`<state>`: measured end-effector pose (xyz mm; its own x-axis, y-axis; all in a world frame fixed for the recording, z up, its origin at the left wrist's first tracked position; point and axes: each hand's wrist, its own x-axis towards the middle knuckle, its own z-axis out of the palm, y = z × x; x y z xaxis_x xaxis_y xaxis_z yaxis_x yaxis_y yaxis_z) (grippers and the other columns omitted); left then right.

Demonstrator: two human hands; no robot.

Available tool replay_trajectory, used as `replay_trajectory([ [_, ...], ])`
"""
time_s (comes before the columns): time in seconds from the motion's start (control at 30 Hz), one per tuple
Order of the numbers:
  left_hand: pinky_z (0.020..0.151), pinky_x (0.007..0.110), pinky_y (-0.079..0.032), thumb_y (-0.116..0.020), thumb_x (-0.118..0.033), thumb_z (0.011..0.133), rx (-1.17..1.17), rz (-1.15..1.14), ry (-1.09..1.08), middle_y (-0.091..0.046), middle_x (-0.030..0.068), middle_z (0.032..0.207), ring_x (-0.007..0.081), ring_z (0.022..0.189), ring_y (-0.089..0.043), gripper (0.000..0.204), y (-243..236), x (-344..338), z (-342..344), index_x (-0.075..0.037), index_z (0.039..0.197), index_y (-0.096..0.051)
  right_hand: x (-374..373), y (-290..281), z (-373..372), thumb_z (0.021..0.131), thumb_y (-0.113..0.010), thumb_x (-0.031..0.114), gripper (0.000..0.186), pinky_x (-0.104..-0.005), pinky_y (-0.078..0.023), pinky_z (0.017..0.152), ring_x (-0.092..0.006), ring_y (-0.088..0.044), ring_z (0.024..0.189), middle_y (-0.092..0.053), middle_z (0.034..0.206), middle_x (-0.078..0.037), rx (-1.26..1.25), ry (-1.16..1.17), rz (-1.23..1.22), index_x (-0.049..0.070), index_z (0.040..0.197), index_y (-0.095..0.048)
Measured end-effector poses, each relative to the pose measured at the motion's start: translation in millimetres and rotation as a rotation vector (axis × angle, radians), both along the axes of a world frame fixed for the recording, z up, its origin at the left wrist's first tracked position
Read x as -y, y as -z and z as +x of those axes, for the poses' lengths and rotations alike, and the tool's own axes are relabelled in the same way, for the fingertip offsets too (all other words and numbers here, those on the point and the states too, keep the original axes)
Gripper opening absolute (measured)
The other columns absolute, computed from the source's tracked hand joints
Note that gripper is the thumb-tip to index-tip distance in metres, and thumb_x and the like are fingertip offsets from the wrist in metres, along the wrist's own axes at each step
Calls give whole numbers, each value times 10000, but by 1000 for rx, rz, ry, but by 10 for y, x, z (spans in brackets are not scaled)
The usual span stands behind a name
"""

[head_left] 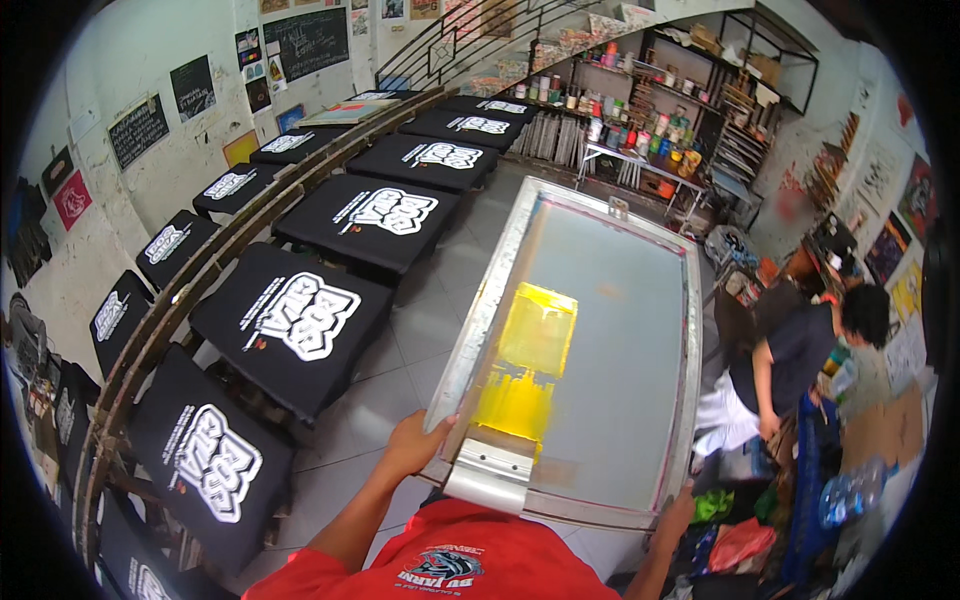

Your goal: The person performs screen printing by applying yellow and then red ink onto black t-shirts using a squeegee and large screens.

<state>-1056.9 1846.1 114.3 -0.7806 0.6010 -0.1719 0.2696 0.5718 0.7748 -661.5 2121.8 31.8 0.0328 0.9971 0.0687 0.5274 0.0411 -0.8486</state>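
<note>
In front of my body I hold up a large silk-screen frame (pixel 690 350) with pale metal edges and a grey mesh. My left hand (pixel 418 445) grips its left edge near the lower corner, thumb on the frame. My right hand (pixel 677 512) is closed at the lower right corner; its fingers are partly hidden. Yellow ink (pixel 512 405) covers part of the mesh left of its middle, thick and uneven at the lower end. A metal-handled squeegee (pixel 490 472) lies at the lower left of the screen, just below the ink.
Black shirts with white prints (pixel 300 315) lie on boards along a long curved rail (pixel 150 310) at left. A person in dark clothes (pixel 790 350) bends at right near cluttered goods. A table (pixel 645 165) and shelves with ink containers stand behind, beside a staircase (pixel 590 35).
</note>
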Motion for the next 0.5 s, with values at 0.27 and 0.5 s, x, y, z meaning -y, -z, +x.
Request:
replay_trajectory([
  [0.27,815,457,-487,-545,-529,896,13,101,-110,-672,263,941,418,924,-647,602,349,-2036,-1562,52,1019,-645,-2442,67,-1882,1011,-388,440,607,-405,-372,621,-215,-418,638,-506,655,-73,-9,-110,-6,-97,779,-551],
  [0.5,827,427,-499,-563,-531,891,95,71,4,-675,261,966,400,933,-657,611,396,-4260,-2998,55,1042,-646,-4185,9,-3049,1010,-402,421,592,-419,-398,667,-310,-433,634,-562,707,-167,-108,133,77,-119,826,-559],
])
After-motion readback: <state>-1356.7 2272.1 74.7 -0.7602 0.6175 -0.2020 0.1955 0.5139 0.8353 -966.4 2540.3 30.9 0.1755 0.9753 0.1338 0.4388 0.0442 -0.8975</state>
